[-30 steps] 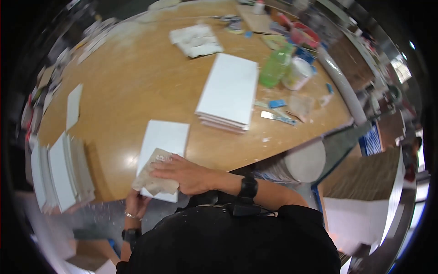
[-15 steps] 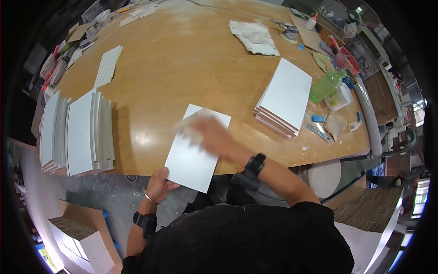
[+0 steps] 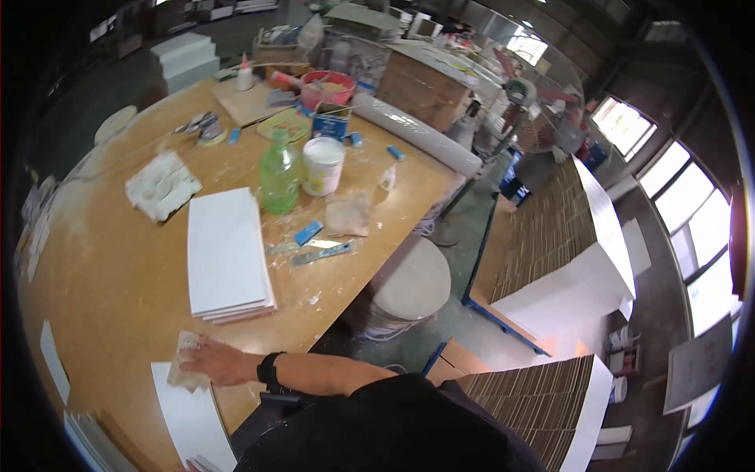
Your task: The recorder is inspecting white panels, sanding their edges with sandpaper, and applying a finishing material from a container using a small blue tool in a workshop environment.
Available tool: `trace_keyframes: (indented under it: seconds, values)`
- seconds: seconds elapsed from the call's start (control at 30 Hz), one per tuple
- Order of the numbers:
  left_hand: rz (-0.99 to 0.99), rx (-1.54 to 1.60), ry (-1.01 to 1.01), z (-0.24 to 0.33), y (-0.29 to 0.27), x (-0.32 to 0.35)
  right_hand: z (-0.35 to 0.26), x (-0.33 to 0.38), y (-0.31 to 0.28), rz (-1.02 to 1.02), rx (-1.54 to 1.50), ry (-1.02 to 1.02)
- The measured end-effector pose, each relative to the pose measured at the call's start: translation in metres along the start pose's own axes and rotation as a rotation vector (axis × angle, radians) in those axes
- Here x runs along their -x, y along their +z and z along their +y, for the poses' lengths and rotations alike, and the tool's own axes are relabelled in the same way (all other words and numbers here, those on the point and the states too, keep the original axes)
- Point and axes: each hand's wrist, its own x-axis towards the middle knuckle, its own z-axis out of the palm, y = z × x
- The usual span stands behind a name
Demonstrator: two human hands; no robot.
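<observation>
So this one looked partway through to me: a single white board [image 3: 189, 421] lay on the table [image 3: 102, 275] just on the near side of the stack [image 3: 226, 252], with a tan sheet [image 3: 187, 381] over its far end. The right hand [image 3: 216, 362] was pressed down over that sheet, fingers bent a bit — couldn't tell if they pinched it or just pushed. The left hand [image 3: 206, 464] barely showed at the bottom edge, fingers on the board's near end, so no idea if it was gripping. Left to do, I'd guess, was the rest of that face, since the sheet covered only one end. Whether the stack was finished or waiting, no clue; same for the upright boards [image 3: 94, 444] nearer and left of it. Right of the stack sat a green bottle [image 3: 279, 177], a white tub [image 3: 322, 169], a blue block [image 3: 309, 232], a scraper [image 3: 322, 253] and a brownish patch [image 3: 348, 215]; a crumpled cloth [image 3: 163, 186] was just past its far-left corner. Main thing in the way — the stack itself, close beyond the right hand.
</observation>
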Motion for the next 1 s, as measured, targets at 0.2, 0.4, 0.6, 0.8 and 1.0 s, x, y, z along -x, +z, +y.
trace_keyframes:
  seconds: [0.2,0.4,0.6,0.8,1.0]
  values:
    - [-0.161,0.113,0.028,0.029,0.021,-0.057,0.003,0.034,-0.022,-0.039,-0.173,0.098]
    - [-0.224,0.683,-0.018,0.055,0.031,-0.138,0.008,0.078,-0.039,-0.022,-0.235,0.258]
    - [-0.382,1.220,-0.151,0.052,0.033,-0.173,0.001,0.076,-0.062,-0.095,-0.329,0.368]
    - [-0.537,1.784,-0.362,0.057,0.044,-0.179,-0.007,0.078,-0.064,-0.077,-0.214,0.342]
    - [-0.391,2.340,-0.793,0.015,0.038,-0.108,-0.037,0.046,-0.070,0.089,-0.351,0.407]
